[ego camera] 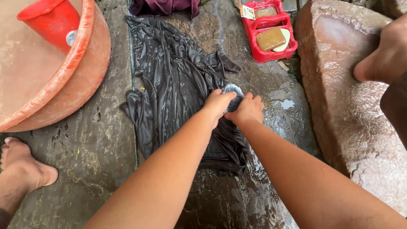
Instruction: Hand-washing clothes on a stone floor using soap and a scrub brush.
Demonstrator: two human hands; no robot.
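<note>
A wet dark grey garment [171,80] lies spread on a wet stone slab [106,148]. My left hand [218,106] and my right hand [248,111] are side by side at the garment's right edge, both closed on a bunched, soapy fold of the cloth [234,94] that shows between them. My forearms reach in from the bottom of the view.
A large orange tub [80,72] of cloudy water with a red mug [53,21] floating in it stands at the left. A red soap tray [269,32] holding soap bars sits at the back. A big rock [343,106] lies right. My bare feet show at left [25,169] and upper right [383,55].
</note>
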